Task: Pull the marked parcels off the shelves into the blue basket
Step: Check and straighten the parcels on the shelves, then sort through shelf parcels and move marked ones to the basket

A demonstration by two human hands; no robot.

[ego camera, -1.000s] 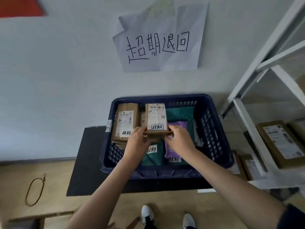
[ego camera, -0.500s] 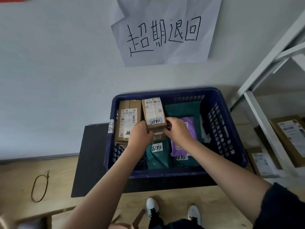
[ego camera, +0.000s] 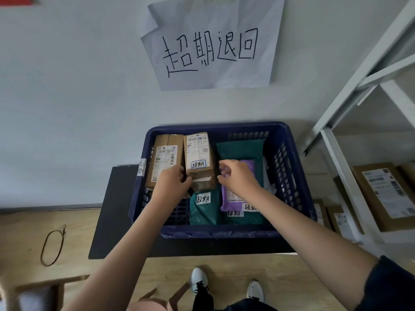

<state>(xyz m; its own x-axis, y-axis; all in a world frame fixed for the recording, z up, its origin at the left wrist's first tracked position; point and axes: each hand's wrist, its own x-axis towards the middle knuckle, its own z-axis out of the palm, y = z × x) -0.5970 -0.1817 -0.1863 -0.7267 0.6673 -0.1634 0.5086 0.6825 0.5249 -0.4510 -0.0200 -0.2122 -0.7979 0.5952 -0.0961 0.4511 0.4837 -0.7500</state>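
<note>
White wall fills the top, with a handwritten paper sign (ego camera: pixel 211 44) taped at twelve o'clock. Below it the blue basket (ego camera: pixel 289 176) sits on a dark mat (ego camera: pixel 112 212) over wooden floor. Left hand (ego camera: pixel 173 184) curls around the lower left edge of the small cardboard parcel (ego camera: pixel 197 153) (marked tag facing up), which rests on other boxes inside the basket. Right hand (ego camera: pixel 237 176) hovers just beside that parcel at three o'clock, fingers loosely curled, holding nothing. Teal bag (ego camera: pixel 203 207) and purple bag (ego camera: pixel 231 196) lie at the basket's six o'clock side. White shelves (ego camera: pixel 336 153) with boxes stand at three o'clock.
</note>
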